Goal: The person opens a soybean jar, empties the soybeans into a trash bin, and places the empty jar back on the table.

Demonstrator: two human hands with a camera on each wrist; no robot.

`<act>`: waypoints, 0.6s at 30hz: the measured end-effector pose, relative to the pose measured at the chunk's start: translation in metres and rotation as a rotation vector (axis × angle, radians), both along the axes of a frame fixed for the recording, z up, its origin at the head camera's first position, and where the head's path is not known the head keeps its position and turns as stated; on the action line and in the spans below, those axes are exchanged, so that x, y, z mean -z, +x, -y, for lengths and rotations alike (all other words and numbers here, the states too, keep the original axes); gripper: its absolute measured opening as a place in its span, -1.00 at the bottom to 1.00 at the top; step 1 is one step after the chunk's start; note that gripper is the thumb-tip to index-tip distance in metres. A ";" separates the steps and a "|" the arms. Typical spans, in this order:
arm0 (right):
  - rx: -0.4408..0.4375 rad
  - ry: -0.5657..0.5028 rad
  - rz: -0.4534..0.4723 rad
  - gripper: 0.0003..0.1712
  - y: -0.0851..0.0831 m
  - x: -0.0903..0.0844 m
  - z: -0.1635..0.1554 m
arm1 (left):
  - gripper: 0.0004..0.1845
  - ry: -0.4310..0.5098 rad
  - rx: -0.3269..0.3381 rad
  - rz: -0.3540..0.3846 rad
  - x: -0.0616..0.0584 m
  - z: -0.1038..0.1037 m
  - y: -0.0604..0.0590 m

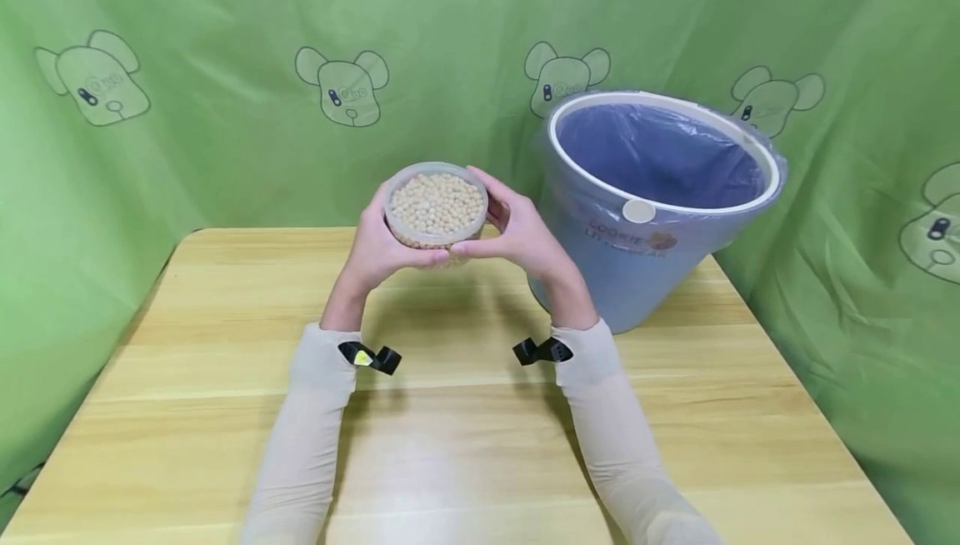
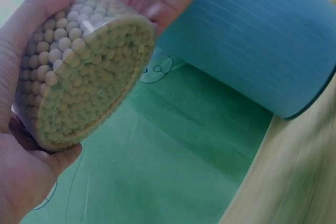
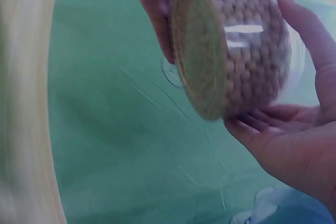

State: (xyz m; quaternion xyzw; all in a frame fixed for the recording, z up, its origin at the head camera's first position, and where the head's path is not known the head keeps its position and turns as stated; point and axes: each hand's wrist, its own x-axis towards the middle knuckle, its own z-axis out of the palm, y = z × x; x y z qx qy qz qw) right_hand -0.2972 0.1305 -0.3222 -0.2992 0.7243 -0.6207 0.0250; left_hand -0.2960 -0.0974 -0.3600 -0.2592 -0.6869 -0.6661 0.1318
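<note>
A round clear plastic tub [image 1: 437, 210] full of small beige balls is held up between both hands above the far part of the table. My left hand [image 1: 381, 243] grips its left side, thumb along the near wall. On the opposite side my right hand [image 1: 525, 235] holds the tub, its thumb meeting the left thumb at the front. From below, in the left wrist view, the tub's flat base [image 2: 100, 85] shows packed balls through the plastic. The right wrist view has the tub [image 3: 247, 51] tilted, with fingers of both hands around its wall.
A blue trash bin [image 1: 615, 270] with a white rim and a plastic liner stands at the back right of the wooden table [image 1: 442, 445], close to the right hand. Green curtain [image 1: 450, 20] with printed bear heads hangs behind and at both sides.
</note>
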 end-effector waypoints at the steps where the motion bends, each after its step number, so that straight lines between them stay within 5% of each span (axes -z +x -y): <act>1: 0.029 0.012 -0.010 0.20 0.001 0.001 0.003 | 0.24 -0.008 -0.012 -0.001 0.001 0.000 -0.001; 9: 0.260 0.206 -0.129 0.37 0.004 0.005 0.018 | 0.33 -0.165 -0.091 0.058 0.005 -0.003 -0.004; 18: 0.304 0.304 -0.167 0.39 0.009 0.010 0.024 | 0.33 -0.190 -0.062 0.095 0.014 -0.007 -0.001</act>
